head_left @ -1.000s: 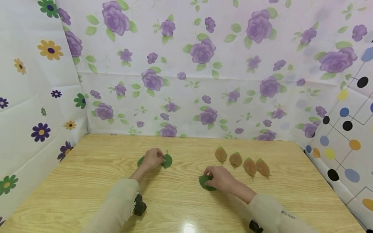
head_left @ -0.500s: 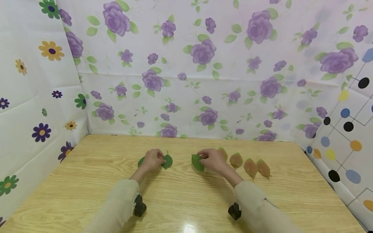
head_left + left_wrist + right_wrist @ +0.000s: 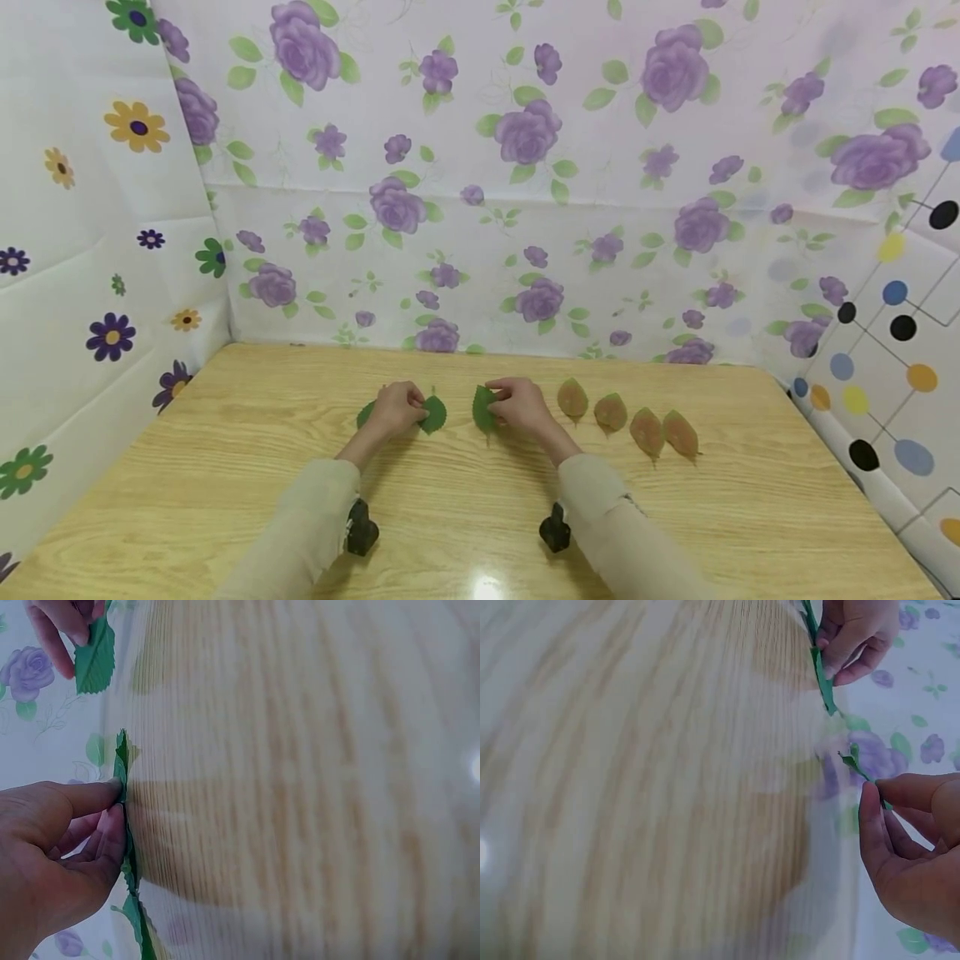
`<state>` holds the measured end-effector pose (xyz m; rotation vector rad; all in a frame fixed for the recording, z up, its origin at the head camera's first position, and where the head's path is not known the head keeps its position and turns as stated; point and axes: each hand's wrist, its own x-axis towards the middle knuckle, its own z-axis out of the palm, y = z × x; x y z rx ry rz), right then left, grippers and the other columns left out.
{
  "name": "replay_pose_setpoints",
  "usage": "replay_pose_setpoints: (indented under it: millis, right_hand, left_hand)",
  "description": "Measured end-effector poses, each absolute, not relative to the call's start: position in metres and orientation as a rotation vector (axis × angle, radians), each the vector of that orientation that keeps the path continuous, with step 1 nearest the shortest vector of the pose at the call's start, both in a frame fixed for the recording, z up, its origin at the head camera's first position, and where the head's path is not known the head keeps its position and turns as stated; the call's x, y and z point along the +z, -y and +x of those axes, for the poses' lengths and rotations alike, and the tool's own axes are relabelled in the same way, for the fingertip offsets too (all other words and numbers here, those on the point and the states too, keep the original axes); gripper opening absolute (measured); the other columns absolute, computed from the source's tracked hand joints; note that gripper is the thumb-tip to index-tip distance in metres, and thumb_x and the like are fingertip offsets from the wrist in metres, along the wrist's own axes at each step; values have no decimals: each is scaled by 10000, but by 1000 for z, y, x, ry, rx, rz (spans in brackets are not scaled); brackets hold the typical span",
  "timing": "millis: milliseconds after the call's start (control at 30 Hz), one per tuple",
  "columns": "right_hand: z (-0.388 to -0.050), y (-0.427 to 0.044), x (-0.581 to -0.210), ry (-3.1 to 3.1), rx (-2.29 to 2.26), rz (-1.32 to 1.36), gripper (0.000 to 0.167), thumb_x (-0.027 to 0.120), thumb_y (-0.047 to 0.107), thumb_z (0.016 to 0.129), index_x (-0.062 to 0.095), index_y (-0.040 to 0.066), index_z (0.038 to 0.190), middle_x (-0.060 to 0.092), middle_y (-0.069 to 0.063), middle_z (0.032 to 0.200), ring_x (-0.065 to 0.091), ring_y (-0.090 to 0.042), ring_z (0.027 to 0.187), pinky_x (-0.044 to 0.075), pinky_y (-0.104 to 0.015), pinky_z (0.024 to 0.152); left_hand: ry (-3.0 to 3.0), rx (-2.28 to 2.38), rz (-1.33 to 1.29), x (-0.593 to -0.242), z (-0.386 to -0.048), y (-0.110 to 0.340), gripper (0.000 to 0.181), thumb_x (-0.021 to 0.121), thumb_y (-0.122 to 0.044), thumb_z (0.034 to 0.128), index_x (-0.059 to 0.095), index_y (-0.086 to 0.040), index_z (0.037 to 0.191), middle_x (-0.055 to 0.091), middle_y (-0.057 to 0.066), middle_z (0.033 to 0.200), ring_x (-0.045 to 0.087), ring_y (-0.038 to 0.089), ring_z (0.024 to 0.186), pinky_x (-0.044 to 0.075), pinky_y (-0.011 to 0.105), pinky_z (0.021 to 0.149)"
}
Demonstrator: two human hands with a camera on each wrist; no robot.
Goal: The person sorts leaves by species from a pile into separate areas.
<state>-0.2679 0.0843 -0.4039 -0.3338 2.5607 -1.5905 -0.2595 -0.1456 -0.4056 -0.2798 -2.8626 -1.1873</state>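
My right hand (image 3: 522,404) pinches a green toothed leaf (image 3: 482,408) between thumb and fingers. In the right wrist view this leaf (image 3: 853,761) is seen nearly edge-on, raised off the wooden table. My left hand (image 3: 395,410) stays low at the left, its thumb and fingertips pinching the edge of another green leaf (image 3: 435,414) that lies on the table. Behind that hand a further green leaf (image 3: 364,413) shows only in part. From the left wrist, green leaves (image 3: 131,847) appear edge-on in a line under the fingertips.
Several reddish-brown leaves with green edges (image 3: 611,412) lie in a slanting row right of my right hand. The wooden table (image 3: 450,517) ends at a flower-printed cloth (image 3: 480,275) behind. Printed cloths also hang on both sides.
My right hand has carried its green leaf leftward and away from me, close to the leaf at my left hand. The left hand keeps its place.
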Motion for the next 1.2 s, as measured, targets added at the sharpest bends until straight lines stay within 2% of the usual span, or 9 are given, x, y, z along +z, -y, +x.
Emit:
replay_pose_setpoints:
  millis: [267,400,533,667,767,867,900,933,1200]
  right_hand:
    - [-272,-61,-413,-2512,-1682,-258,378,616,-110,835,598,-119,1212,653,-198,965,674,-242,797,573,-276,667]
    - [-272,-53,-417,-2554,-1669,-255,377,625,-114,811,611,-122,1188,669,-200,962,678,-213,746,570,-269,654]
    - [-270,-50,-419,-2647,-1601,-271,375,641,-98,798,624,-114,1172,666,-168,932,658,-191,713,561,-272,661]
    - [-268,-48,-418,-2723,-1531,-277,369,651,-83,796,634,-103,1164,650,-125,896,609,-182,755,546,-290,693]
    - [-266,-48,-417,-2754,-1489,-284,362,658,-78,796,636,-103,1156,631,-89,851,584,-190,780,539,-313,710]
    - [-265,-48,-416,-2762,-1468,-290,362,661,-73,799,630,-106,1158,621,-70,826,578,-183,767,538,-316,708]
    - [-265,-48,-415,-2764,-1464,-291,362,663,-70,800,629,-105,1158,626,-71,831,580,-179,765,538,-313,703]
    - [-265,-48,-415,-2764,-1462,-293,363,664,-67,800,627,-106,1159,630,-78,837,583,-179,763,538,-312,700]
    - [-261,-48,-407,-2686,-1450,-297,372,634,-15,863,583,-104,1220,643,-128,947,609,-177,734,530,-285,656]
  left_hand:
    - [2876,-1173,-263,-406,-260,147,123,706,37,827,624,73,911,647,102,818,625,280,816,68,617,1111]
    - [2873,-1154,-277,-405,-259,147,119,705,38,825,629,75,909,648,103,810,626,281,815,74,624,1107]
    - [2876,-1161,-274,-404,-259,145,121,701,45,825,628,82,913,643,110,811,621,284,815,98,620,1108]
    - [2894,-1133,-264,-402,-260,143,122,705,47,821,629,83,909,638,106,803,618,275,805,122,616,1108]
    - [2913,-1114,-256,-400,-261,140,124,701,61,814,625,94,906,630,108,796,615,259,785,357,548,1036]
    - [2931,-1094,-257,-398,-261,138,129,695,73,813,614,108,908,624,121,806,611,255,779,529,420,815]
    - [2936,-1080,-260,-397,-261,138,133,696,72,814,611,110,909,625,126,814,613,260,786,542,387,743]
    - [2941,-1065,-264,-396,-261,137,135,698,69,815,610,110,910,627,130,821,615,266,791,543,375,732]
    - [2926,-997,-280,-395,-259,139,167,712,75,802,601,118,920,620,146,826,607,289,791,544,368,715]
